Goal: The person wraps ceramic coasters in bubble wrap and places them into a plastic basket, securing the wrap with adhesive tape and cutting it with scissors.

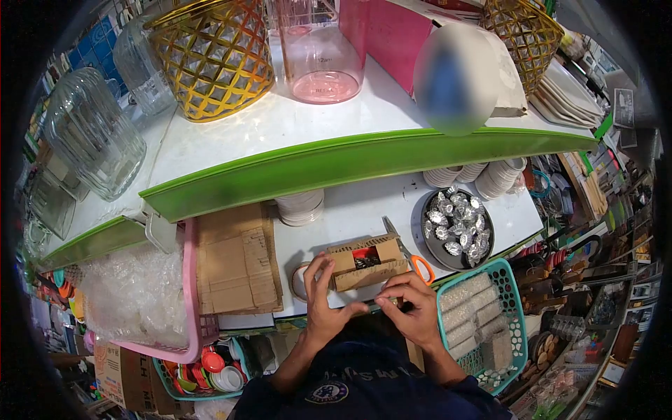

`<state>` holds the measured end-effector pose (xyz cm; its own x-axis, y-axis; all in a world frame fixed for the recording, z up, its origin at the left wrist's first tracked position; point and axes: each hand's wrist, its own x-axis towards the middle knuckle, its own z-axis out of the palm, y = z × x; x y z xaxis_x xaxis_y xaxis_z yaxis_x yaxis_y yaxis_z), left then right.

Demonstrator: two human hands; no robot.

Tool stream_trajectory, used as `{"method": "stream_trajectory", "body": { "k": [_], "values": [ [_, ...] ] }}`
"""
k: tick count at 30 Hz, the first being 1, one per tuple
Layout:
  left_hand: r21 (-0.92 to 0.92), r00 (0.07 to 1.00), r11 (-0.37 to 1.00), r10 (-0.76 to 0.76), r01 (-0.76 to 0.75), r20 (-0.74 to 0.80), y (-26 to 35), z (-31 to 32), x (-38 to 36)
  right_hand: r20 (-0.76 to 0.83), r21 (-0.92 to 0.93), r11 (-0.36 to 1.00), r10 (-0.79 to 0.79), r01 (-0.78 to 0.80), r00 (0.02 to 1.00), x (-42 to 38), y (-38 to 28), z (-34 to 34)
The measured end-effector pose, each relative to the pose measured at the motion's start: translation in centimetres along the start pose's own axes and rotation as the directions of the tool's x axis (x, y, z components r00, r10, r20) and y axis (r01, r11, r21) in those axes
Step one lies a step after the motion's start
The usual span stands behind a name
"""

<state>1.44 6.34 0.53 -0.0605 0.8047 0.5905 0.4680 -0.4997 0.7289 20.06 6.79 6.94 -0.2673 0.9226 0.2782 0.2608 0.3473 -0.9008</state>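
Observation:
A small open cardboard box (367, 262) with something red and dark inside lies on the white lower shelf. My left hand (326, 301) is at its left front corner, thumb and fingers apart. My right hand (409, 306) is just in front of the box's right side, its thumb and index fingertips pinched together; anything between them is too small to make out. Scissors with orange handles (422, 269) lie right of the box, blades pointing back. A dark round tray (458, 229) of foil-wrapped pieces stands farther right.
Flattened cardboard (234, 269) lies left, beside a pink basket (190, 294) of clear plastic. A teal basket (518, 318) with wrapped bundles is at the right. The green-edged upper shelf (350, 164) holds glassware and gold baskets. Stacked white cups (301, 208) stand behind.

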Motion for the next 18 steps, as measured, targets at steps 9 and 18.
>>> {"method": "stream_trajectory", "body": {
  "k": [9, 18],
  "values": [
    [0.054, 0.974, 0.974, -0.215, 0.219, -0.072, -1.0, -0.2, 1.7, -0.195, -0.117, 0.991, -0.089, 0.067, 0.977, 0.6, 0.4, -0.4],
    [0.176, 0.982, 0.968, -0.163, 0.177, -0.092, -1.3, -0.1, 1.5, -0.173, -0.063, 0.998, -0.025, 0.015, 0.985, 0.5, 1.0, -0.4]
  ]
}}
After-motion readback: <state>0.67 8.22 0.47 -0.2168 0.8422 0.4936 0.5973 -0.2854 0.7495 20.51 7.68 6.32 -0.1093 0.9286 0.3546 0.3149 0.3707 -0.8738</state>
